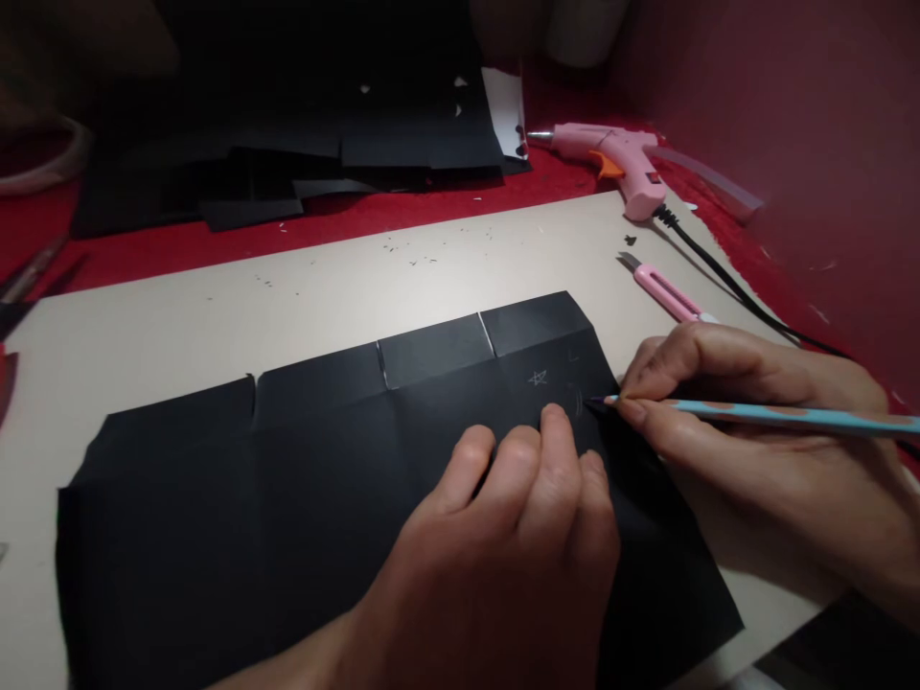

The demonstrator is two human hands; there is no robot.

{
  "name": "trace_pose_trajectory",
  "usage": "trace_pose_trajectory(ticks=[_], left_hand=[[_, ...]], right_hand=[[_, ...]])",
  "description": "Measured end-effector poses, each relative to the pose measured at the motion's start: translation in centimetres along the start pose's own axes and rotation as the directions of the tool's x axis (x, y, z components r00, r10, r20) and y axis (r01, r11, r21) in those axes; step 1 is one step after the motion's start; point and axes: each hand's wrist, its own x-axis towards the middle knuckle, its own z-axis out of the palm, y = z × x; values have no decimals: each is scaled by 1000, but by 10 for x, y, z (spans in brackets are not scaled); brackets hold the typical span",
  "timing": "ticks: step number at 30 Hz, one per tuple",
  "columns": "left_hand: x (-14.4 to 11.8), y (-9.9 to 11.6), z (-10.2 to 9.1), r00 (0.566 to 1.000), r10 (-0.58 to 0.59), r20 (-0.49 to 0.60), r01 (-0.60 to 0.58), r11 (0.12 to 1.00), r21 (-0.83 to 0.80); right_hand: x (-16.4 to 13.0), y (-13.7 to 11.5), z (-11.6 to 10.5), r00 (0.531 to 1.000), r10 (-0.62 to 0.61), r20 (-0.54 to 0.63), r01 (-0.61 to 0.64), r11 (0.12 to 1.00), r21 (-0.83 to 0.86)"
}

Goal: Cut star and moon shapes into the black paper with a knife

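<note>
A sheet of black paper (316, 498) lies across the white board, with folds and slits along its far edge. My left hand (510, 537) rests on it, fingers bent and slightly apart, pressing the sheet down; its thumb is hidden. In a pinch, my right hand (754, 422) holds a light blue pencil (812, 416) with orange-brown patches. The pencil's dark tip touches the paper near its right side. Close by are a small drawn star (538, 378) and some faint thin lines.
A pink glue gun (610, 153) lies at the back right, its black cord (725, 273) running rightward. Near my right hand is a pink craft knife (668, 292), blade out. Black paper sheets (417, 144) pile on the red cloth (460, 203) behind the white board (345, 292).
</note>
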Motion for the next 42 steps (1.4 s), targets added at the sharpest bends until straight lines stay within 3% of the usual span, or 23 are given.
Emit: trace_pose_trajectory(ticks=[13,18,21,23,27,33,42], left_hand=[[3,-1,2,999,-28,-36,29,999,13],[6,-4,0,998,4,-58,-1,999,51],[5,-5,1,995,22,-92,-16,998,60],[3,-6,2,994,44,-97,-38,997,64],[0,-7,3,996,71,-45,-68,996,62],[-2,-7,2,996,81,43,-81,997,7],[-1,-7,-1,995,80,68,-81,997,9]], right_hand=[[-2,8,2,998,-65,13,64,997,42],[-11,13,8,980,-81,-182,109,983,147],[-12,20,13,915,-267,-301,311,944,109],[-8,27,12,861,-438,-260,458,889,19],[10,40,1,811,-578,-95,570,816,-99],[29,52,-8,760,-643,96,648,738,-185],[29,45,-7,750,-654,96,658,725,-202]])
